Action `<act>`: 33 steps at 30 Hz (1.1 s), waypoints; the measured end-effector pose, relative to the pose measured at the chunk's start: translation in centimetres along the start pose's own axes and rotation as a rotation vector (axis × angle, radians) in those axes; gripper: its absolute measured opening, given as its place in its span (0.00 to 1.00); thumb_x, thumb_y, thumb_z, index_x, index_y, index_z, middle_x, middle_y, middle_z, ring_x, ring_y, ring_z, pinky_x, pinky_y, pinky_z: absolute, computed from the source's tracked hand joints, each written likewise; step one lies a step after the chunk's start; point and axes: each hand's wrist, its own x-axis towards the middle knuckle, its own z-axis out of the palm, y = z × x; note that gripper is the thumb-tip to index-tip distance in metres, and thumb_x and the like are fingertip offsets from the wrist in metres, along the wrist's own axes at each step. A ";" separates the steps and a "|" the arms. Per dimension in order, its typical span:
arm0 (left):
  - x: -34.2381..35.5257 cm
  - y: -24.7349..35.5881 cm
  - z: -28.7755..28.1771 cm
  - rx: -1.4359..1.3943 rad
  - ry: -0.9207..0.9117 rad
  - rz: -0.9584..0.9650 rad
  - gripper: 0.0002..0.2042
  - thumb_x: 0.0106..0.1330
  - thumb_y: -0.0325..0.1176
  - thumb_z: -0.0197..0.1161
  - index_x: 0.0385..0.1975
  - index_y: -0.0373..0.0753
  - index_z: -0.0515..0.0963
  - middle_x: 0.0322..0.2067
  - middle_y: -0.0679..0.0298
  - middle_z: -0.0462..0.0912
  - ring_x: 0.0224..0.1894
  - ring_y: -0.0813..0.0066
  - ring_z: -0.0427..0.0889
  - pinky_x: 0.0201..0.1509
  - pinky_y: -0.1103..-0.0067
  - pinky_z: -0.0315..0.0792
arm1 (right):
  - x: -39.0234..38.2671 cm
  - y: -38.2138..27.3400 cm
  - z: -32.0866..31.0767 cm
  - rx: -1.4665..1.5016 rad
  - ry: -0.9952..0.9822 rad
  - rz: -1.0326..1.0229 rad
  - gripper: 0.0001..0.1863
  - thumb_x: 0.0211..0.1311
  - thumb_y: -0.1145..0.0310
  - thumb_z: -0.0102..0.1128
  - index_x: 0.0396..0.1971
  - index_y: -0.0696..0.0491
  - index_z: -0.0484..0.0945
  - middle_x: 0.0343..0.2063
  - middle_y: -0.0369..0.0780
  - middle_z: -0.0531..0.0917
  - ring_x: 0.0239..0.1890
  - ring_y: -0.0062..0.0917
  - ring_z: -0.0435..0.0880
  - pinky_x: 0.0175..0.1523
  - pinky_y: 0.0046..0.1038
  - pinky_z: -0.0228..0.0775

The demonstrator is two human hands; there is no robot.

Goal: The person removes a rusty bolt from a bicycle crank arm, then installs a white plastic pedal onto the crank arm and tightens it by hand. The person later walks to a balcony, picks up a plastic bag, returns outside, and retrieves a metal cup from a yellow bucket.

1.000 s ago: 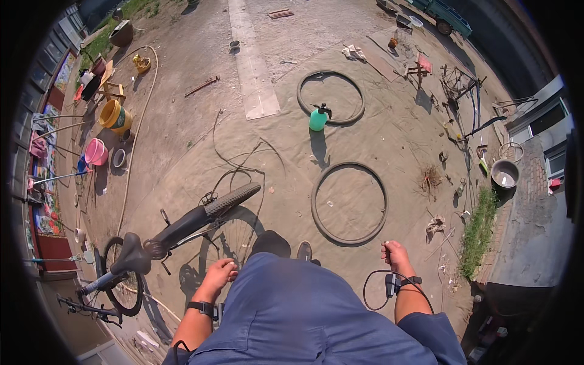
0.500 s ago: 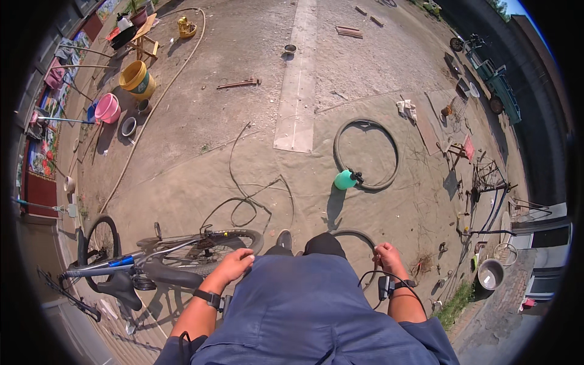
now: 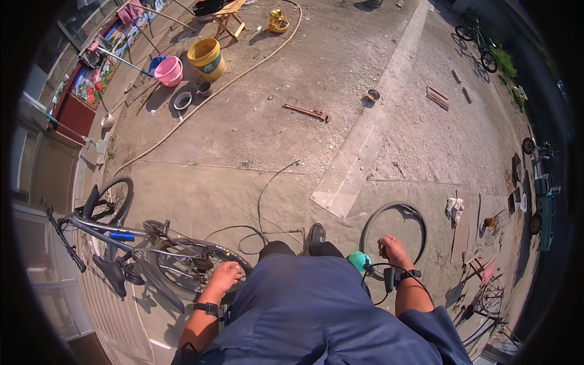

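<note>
My left hand (image 3: 225, 277) hangs loosely closed at my side, nothing visible in it. Beneath it is the rear wheel of a bicycle (image 3: 182, 267) that stands at the left, silver-grey with a black saddle (image 3: 109, 275). My right hand (image 3: 393, 250) is curled into a loose fist over the right edge of a black tyre (image 3: 367, 231) lying on the ground; no held thing shows. Just left of that hand, a round green spray bottle (image 3: 359, 261) is partly covered by my body. A black cable (image 3: 389, 264) runs by my right wrist.
A long thin dark strip (image 3: 260, 204) lies looped on the mat ahead. A pipe wrench (image 3: 307, 112), pink bucket (image 3: 169, 72), yellow bucket (image 3: 207, 58) and hose (image 3: 207, 100) are farther off. At the right lie a brown board (image 3: 460, 225) and metal frames (image 3: 480, 298).
My view has turned left, and the ground items have shifted right in it. The tyre and spray bottle are nearer, by my right hand. My other foot now shows in front.
</note>
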 end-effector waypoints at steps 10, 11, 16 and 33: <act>7.4 6.7 -2.2 0.222 0.207 0.159 0.17 0.68 0.40 0.61 0.48 0.33 0.81 0.41 0.55 0.87 0.45 0.65 0.85 0.50 0.74 0.76 | 15.4 -18.7 7.4 -0.097 -0.184 -0.038 0.10 0.60 0.66 0.52 0.24 0.55 0.78 0.14 0.35 0.73 0.12 0.20 0.68 0.18 0.23 0.56; 8.1 9.5 -3.0 0.150 0.159 0.100 0.17 0.68 0.40 0.61 0.47 0.33 0.82 0.41 0.55 0.87 0.46 0.64 0.85 0.51 0.74 0.76 | 16.7 -19.9 8.6 -0.094 -0.169 -0.004 0.11 0.60 0.66 0.52 0.24 0.56 0.78 0.14 0.35 0.72 0.12 0.20 0.68 0.18 0.24 0.57; 19.5 16.7 -10.6 0.155 0.171 0.163 0.15 0.68 0.38 0.61 0.45 0.33 0.83 0.39 0.57 0.87 0.42 0.71 0.85 0.46 0.76 0.77 | 24.1 -25.9 15.2 -0.098 -0.141 0.042 0.10 0.61 0.66 0.53 0.26 0.55 0.78 0.16 0.35 0.74 0.13 0.21 0.70 0.18 0.23 0.57; 38.1 50.5 -33.1 -0.361 0.233 -0.045 0.16 0.72 0.33 0.56 0.55 0.33 0.74 0.43 0.57 0.84 0.40 0.71 0.85 0.40 0.78 0.77 | 44.0 -59.9 45.7 -0.255 -0.170 -0.013 0.05 0.61 0.66 0.58 0.30 0.51 0.78 0.22 0.34 0.79 0.21 0.20 0.79 0.25 0.21 0.66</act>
